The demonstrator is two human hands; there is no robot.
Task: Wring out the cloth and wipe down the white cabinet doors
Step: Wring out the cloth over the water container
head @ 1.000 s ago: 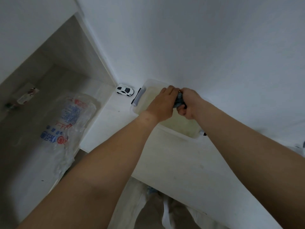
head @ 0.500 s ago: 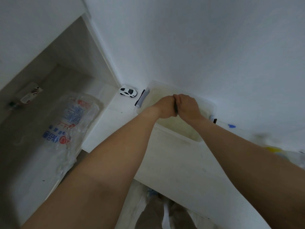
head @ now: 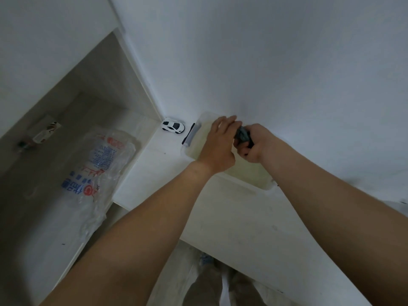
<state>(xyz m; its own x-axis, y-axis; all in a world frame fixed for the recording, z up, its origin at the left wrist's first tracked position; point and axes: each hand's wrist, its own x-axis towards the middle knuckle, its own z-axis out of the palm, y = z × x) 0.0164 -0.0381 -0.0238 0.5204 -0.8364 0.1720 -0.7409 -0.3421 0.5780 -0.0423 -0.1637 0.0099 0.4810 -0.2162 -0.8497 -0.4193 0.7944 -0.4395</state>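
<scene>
White toy car [head: 173,126], crumpled plastic bag [head: 100,164]

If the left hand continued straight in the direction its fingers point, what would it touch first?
Probably the white wall behind the plastic tub; the left hand points up and away over the tub, though depth is unclear.

Two hands [head: 217,149], one cloth [head: 242,134], one tub [head: 192,146], one toy car [head: 173,126].

A clear plastic tub [head: 247,173] of cloudy water sits on a white counter [head: 220,217] against the wall. Over the tub, the left hand [head: 218,144] and right hand [head: 256,144] both grip a dark grey cloth [head: 242,134] bunched between them. Just left of the tub stands a white toy car [head: 173,126]. Farther left of the tub, lower down, lies a printed plastic bag [head: 97,173].
</scene>
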